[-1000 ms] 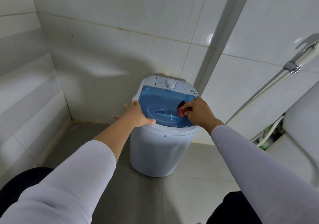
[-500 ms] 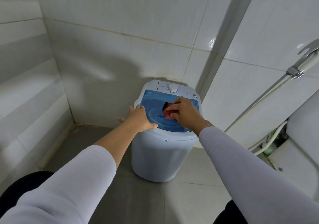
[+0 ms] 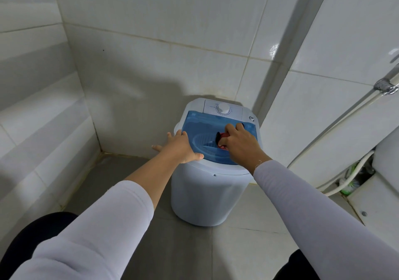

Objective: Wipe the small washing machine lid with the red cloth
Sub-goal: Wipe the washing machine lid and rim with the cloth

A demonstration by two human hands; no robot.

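My right hand (image 3: 239,144) bunches the red cloth (image 3: 222,140) on the translucent blue lid (image 3: 200,126), right of centre. My left hand (image 3: 180,147), fingers spread, braces the washer's (image 3: 205,195) 9 o'clock rim.

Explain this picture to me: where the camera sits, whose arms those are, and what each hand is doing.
The camera is worn on a person's head, looking forward and down, so the arms are that person's own. They face a small washing machine standing on a tiled floor in a corner. Its blue lid is closed, with a white dial behind it. The right hand presses a bunched red cloth onto the lid. The left hand lies flat on the machine's left edge, apparently steadying it. A hose hangs at right.
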